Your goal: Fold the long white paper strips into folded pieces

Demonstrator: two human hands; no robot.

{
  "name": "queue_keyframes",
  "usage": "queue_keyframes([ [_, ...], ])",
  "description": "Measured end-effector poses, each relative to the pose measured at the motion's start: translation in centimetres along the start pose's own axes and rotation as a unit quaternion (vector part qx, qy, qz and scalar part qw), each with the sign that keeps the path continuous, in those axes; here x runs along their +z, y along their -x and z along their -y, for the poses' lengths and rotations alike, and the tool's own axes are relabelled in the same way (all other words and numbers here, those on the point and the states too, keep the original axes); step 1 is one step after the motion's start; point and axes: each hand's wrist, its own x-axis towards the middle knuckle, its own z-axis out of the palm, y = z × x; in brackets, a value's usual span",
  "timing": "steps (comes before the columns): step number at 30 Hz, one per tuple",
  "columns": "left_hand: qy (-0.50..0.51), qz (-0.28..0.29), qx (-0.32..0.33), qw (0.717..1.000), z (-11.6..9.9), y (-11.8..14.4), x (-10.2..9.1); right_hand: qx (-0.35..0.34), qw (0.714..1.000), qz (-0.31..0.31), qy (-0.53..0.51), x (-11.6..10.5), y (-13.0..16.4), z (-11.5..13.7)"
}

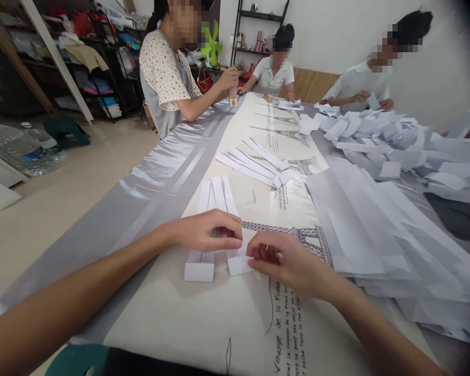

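Observation:
Two folded white paper strips lie lengthwise in front of me, each with a turned-up end. My left hand (209,230) arches over them, thumb and forefinger closed at the edge of the right-hand paper strip (232,254). From the right, my right hand (278,256) pinches the folded end of that same strip. Just left of it is the other folded strip (199,272), its flap flat on the cloth. Farther up the table, several similar folded strips (254,164) are fanned out.
A printed cream-and-grey tablecloth (152,313) covers the long table. Flat paper sheets (360,224) are stacked at right, with a heap of folded papers (376,138) behind. Three people sit around the table; one grips a wooden block (232,96). Plastic bottles (35,146) stand at left.

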Motion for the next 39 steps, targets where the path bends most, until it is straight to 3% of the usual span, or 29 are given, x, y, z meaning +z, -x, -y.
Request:
queue_keyframes([
  [2,-0.019,-0.069,0.003,0.997,-0.4,0.0,0.2,-0.009,0.997,-0.013,-0.073,-0.4,-0.2,0.1],
  [4,-0.034,-0.178,0.012,0.983,-1.2,0.0,0.3,-0.014,0.990,-0.045,-0.134,-1.0,-0.2,0.2],
  [7,-0.084,-0.320,0.042,0.943,-2.6,0.0,0.6,-0.010,0.976,-0.111,-0.189,-1.6,0.1,0.5],
  [9,-0.134,-0.365,0.069,0.919,-3.5,0.0,0.9,-0.019,0.967,-0.146,-0.207,-1.7,0.2,0.6],
  [13,-0.188,-0.398,0.104,0.892,-4.4,-0.3,1.8,-0.047,0.955,-0.185,-0.227,-1.5,0.4,0.4],
  [16,-0.180,-0.423,0.087,0.884,-4.5,-0.5,2.4,-0.065,0.950,-0.201,-0.228,-1.3,0.4,0.5],
  [26,-0.131,-0.428,0.049,0.893,-4.9,-0.4,2.5,-0.105,0.945,-0.224,-0.213,-1.1,0.3,0.9],
  [33,-0.175,-0.400,0.115,0.892,-4.9,-0.5,2.6,-0.195,0.932,-0.243,-0.186,-0.3,0.1,0.7],
  [39,-0.170,-0.415,0.129,0.884,-4.6,-0.6,2.7,-0.149,0.923,-0.274,-0.227,-0.4,0.2,0.4],
])
